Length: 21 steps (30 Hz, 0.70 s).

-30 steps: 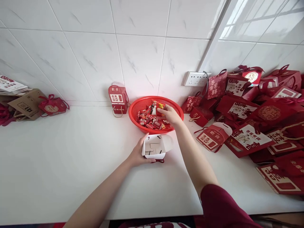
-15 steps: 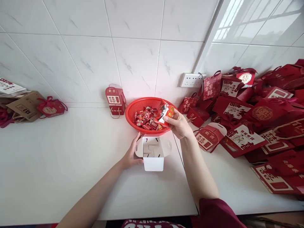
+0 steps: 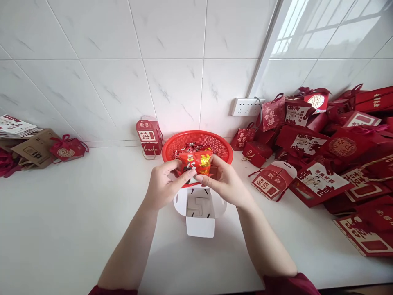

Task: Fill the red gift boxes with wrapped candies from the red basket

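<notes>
A shiny red and gold candy packet (image 3: 199,162) is pinched between both hands, above the front rim of the red basket. My left hand (image 3: 166,182) grips its left end, and my right hand (image 3: 225,180) its right end; the thumbs almost meet in front. Behind the packet, small red wrapped pieces (image 3: 192,146) lie in the red plastic basket (image 3: 219,141), partly hidden by the packet and fingers. Just below the hands stands an open white box (image 3: 200,226), its flaps spread and its inner bottom bare. Neither hand touches the box.
A red gift box (image 3: 149,137) stands left of the basket by the tiled wall. Many red gift boxes (image 3: 307,143) are heaped at the right, near a white power strip (image 3: 245,106). At the far left are a brown box (image 3: 38,147) and a small red box (image 3: 68,149).
My left hand has left the white box and risen to take the packet's left end. The packet and my right hand have moved left and down, over the basket's front.
</notes>
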Tool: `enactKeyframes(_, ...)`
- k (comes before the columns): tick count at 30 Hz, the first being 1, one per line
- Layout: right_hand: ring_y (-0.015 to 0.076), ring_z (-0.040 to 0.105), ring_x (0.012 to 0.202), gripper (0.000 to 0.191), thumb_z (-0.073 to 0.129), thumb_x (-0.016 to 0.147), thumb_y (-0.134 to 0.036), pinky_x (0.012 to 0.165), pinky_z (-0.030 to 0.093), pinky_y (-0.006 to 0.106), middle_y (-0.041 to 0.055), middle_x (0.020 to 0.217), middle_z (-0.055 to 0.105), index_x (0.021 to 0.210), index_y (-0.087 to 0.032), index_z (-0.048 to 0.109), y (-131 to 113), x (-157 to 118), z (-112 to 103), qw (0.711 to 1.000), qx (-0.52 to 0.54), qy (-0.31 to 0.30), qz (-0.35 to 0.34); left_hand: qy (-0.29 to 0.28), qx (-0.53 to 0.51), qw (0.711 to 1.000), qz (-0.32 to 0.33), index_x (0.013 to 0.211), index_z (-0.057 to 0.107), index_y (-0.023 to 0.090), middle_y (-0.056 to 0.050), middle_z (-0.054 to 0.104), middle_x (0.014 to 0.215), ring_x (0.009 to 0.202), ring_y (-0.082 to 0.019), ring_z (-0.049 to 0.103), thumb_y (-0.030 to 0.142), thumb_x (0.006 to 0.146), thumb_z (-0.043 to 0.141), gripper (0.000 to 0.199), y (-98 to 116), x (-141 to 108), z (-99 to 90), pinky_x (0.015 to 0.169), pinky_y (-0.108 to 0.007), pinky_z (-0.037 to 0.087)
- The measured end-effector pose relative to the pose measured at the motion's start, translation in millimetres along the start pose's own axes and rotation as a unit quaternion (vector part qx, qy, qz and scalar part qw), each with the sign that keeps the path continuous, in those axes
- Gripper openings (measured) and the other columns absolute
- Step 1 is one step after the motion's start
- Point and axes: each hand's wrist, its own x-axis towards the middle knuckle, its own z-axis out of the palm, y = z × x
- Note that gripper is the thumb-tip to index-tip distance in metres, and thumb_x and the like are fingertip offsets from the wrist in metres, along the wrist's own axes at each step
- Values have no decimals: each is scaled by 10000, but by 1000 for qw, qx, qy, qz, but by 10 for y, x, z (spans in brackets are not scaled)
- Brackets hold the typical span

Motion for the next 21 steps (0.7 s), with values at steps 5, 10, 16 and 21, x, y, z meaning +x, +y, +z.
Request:
enactKeyframes(5, 192, 621, 830, 289, 635, 920, -466, 727, 508, 304, 31, 904, 691, 1003, -197, 700, 32, 34, -48, 994, -79, -70, -12, -42, -114, 992, -28, 900, 730, 155, -33, 662, 783, 736, -166, 610, 330, 846, 731, 183, -244, -3, 15, 672, -275, 510)
enactKeyframes(10, 183, 610, 818, 227, 650, 924, -397, 746, 482, 286, 22, 890, 698, 1001, -199, 731, -15, 51, -14, 994, -83, -35, -59, -74, -129, 989, -19, 934, 692, 171, -31, 624, 827, 781, -164, 577, 324, 866, 707, 168, -272, 13, -60, 752, -289, 500)
enactKeyframes(16, 220, 638, 951, 171, 650, 929, -362, 885, 495, 343, 33, 981, 714, 1005, -241, 745, -29, 33, -27, 997, 17, -9, -69, -127, -38, 991, -6, 794, 602, 159, -4, 525, 730, 703, -131, 470, 350, 902, 662, 227, -180, 29, -119, 649, -252, 394)
enactKeyframes(21, 170, 602, 835, 236, 645, 926, -435, 783, 490, 294, 25, 899, 666, 941, -204, 694, 66, 89, -2, 998, 51, -19, -10, -110, -101, 988, -28, 745, 557, 161, 7, 440, 689, 640, -118, 400, 372, 933, 615, 288, -212, 30, -89, 572, -254, 337)
